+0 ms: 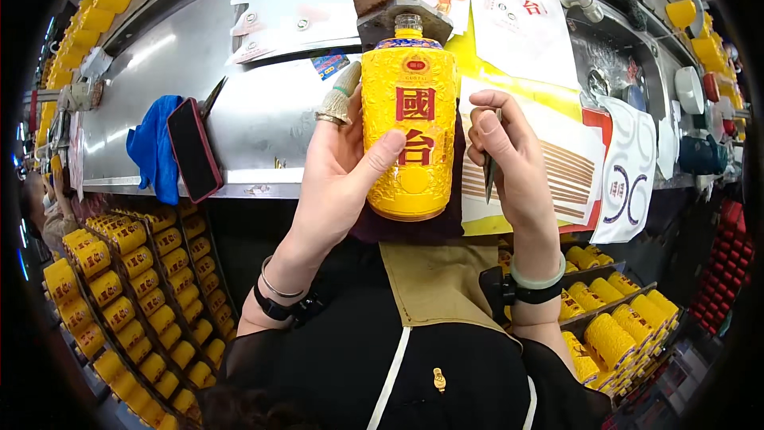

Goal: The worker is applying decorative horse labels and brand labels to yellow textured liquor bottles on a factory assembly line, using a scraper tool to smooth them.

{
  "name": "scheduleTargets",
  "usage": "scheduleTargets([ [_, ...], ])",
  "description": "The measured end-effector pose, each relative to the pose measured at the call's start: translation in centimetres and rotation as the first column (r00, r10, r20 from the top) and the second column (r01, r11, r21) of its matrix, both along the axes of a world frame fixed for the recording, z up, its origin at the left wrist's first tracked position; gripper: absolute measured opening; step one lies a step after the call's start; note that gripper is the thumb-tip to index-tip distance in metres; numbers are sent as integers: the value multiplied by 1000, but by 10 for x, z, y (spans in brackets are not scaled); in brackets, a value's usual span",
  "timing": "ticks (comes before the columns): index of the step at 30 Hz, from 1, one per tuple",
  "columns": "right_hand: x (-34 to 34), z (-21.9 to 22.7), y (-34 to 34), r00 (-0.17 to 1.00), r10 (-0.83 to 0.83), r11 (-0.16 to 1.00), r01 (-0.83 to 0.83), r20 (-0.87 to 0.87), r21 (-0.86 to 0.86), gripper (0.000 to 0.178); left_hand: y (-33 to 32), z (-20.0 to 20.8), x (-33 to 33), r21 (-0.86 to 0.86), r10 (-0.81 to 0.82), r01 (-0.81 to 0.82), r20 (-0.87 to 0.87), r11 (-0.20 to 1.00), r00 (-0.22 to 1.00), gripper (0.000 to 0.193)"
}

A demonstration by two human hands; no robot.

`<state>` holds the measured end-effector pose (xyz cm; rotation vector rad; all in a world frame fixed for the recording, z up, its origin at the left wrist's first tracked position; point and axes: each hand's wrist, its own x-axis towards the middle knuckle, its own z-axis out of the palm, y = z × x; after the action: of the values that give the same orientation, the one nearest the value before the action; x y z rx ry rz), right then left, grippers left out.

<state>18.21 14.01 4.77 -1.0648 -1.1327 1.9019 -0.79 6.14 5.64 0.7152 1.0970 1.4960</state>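
Note:
An upright yellow bottle (390, 111) with large red characters, a blue patterned shoulder band and a bare clear-glass neck stands in front of me. My left hand (338, 151) holds its left side, thumb across the front. A cloth finger cover (337, 99) wraps one finger of that hand; the fingers behind the bottle are hidden. Just to the bottle's right, apart from it, my right hand (509, 139) is closed round a slim, pointed metal tool (489, 179) whose tip points down toward me. Under the bottle lies a dark cloth (452, 221).
Sheets of brown strips (565, 179) lie on the right, near a white patterned sheet (625, 163). Printed sheets (302, 4) cover the back. Left are a phone (193, 150) and a blue cloth (151, 147). Racks of yellow bottles (143, 287) stand below the metal bench (263, 123).

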Motion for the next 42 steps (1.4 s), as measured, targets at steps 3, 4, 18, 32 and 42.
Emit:
scheduleTargets([
  [3, -3, 1, -3, 999, -17, 1000, 16, 44, 17, 32, 1, -4, 1, -1, 2, -2, 13, 1000, 1000, 68],
  [4, -6, 5, -4, 997, -12, 1000, 12, 71, -1, 32, -1, -3, 0, -25, -1, 2, 4, 1000, 1000, 67],
  [18, -19, -1, -14, 989, 22, 992, -40, 150, 123, 48, -2, -5, 1, -17, 36, -36, 30, 999, 999, 69],
  [32, -4, -1, -8, 1000, -1, 1000, 1, -22, -3, 38, -3, -4, 0, -9, 13, -13, 67, 1000, 998, 69],
  [42, -7, 10, -3, 991, -123, 953, 130, -46, 275, 32, -2, -4, 4, -28, 20, -19, 42, 999, 999, 71],
])
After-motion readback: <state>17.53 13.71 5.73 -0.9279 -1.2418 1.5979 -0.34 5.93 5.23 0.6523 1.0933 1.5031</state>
